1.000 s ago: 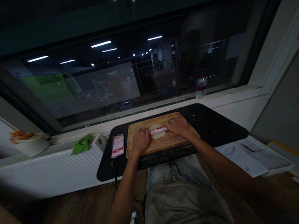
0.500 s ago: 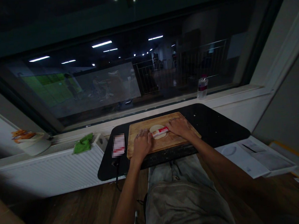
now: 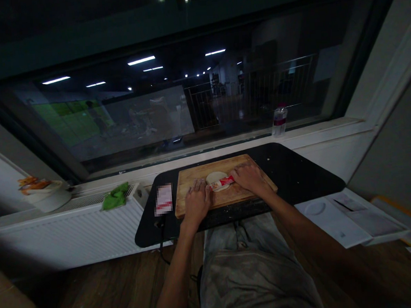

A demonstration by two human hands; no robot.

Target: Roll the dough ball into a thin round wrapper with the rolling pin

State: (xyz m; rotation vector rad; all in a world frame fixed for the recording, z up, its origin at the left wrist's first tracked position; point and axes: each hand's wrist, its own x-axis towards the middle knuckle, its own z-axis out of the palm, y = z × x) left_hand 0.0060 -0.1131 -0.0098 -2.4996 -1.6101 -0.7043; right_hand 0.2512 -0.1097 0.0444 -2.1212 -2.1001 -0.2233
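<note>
A flat round of pale dough (image 3: 214,176) lies on a wooden cutting board (image 3: 187,182). Across its near part rests a short rolling pin (image 3: 223,183) in a red and white printed wrapper. My left hand (image 3: 197,199) is closed over the pin's left end, fingers pointing away from me. Over the right end my right hand (image 3: 248,177) is curled in the same way. Both ends of the pin are hidden under my hands. The dough's far edge shows beyond the pin, and a little of it shows on the near side.
The board sits on a black table (image 3: 306,180) with a pixelated pack (image 3: 164,200) to its left. A bottle (image 3: 279,120) stands on the windowsill. A green cloth (image 3: 115,196) drapes the radiator (image 3: 88,237). A white box (image 3: 340,217) is at the right.
The rolling pin has turned a little and its printed face has rotated. It lies slightly nearer me, showing more dough beyond it. Both hands stay on it.
</note>
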